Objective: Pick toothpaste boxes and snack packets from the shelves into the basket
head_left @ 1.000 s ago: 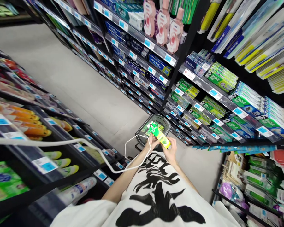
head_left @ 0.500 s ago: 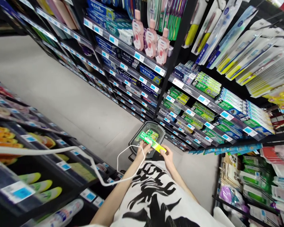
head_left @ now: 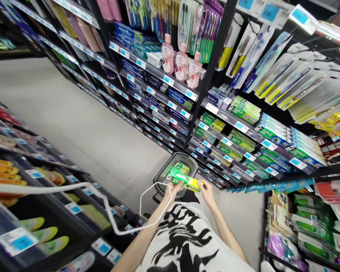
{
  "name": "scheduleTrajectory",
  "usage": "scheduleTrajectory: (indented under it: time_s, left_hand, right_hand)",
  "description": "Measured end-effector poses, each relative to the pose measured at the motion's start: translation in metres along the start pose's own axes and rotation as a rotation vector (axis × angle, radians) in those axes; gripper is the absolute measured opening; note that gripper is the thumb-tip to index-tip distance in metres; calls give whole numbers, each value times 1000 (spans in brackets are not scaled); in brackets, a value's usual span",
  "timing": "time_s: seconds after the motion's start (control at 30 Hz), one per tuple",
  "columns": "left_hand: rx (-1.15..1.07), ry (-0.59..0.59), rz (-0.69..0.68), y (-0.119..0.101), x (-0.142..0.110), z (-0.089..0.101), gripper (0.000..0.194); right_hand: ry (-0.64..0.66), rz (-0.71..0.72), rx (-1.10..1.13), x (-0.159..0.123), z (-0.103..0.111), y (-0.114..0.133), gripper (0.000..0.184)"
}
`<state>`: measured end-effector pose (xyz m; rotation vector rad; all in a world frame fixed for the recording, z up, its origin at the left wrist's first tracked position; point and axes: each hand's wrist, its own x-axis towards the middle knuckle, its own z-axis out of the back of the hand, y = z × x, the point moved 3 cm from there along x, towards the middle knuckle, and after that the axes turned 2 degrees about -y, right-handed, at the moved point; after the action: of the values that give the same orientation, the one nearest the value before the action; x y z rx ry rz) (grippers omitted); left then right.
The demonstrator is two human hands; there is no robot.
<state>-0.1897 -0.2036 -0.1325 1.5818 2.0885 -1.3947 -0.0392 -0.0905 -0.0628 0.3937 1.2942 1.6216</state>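
Note:
I hold a long green and yellow toothpaste box (head_left: 186, 180) flat in front of my chest, over a grey shopping basket (head_left: 166, 173) on the floor. My left hand (head_left: 172, 188) is closed on the box's left end and my right hand (head_left: 208, 187) is closed on its right end. More green boxes lie inside the basket. A white cable (head_left: 116, 211) loops from the left past my left arm.
Black shelves of green toothpaste boxes (head_left: 245, 109), pink mouthwash bottles (head_left: 181, 62) and hanging toothbrushes (head_left: 272, 64) rise on the right. A lower shelf unit with orange and yellow tubes (head_left: 31, 177) stands on the left. The grey aisle floor (head_left: 73, 121) runs between them.
The box has tipped from steeply tilted to lying nearly level between my hands. The view has swung upward, showing more of the upper shelves.

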Motion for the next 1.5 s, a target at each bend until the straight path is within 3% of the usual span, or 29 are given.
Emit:
scheduleTrajectory:
  time_s: [0.1,0.3,0.53,0.63,0.73,0.83,0.93,1.1,1.23,1.33,1.5]
  left_hand:
    - [-36,-9,1,2,1,0,61]
    - [20,99,0,8,-5,-5,56]
    - [-53,155,-29,11,-1,-8,56]
    - [-80,187,-36,11,-2,-11,58]
    - [-55,153,-46,11,-2,-13,58]
    - [39,144,-56,14,1,-13,54]
    - [172,240,2,27,5,-13,52]
    - [423,383,16,46,11,-16,39]
    - [473,447,18,47,16,-25,34]
    - [461,435,32,47,24,-25,35]
    - [441,329,7,51,36,-13,34]
  right_hand:
    - [185,43,-137,2,12,15,41]
    - [533,160,-490,10,30,49,33]
    - [637,258,-527,22,27,74,49]
    - [711,221,-452,25,25,85,46]
    - [708,269,-424,31,30,99,41]
    - [633,330,-427,49,44,112,44]
    - [472,365,-408,84,65,122,49]
    - [20,480,-403,160,97,134,56]
    - [-329,482,-369,202,116,130,56]
    - [-482,451,-403,221,127,124,57]
    - [-609,470,-461,260,137,126,58]
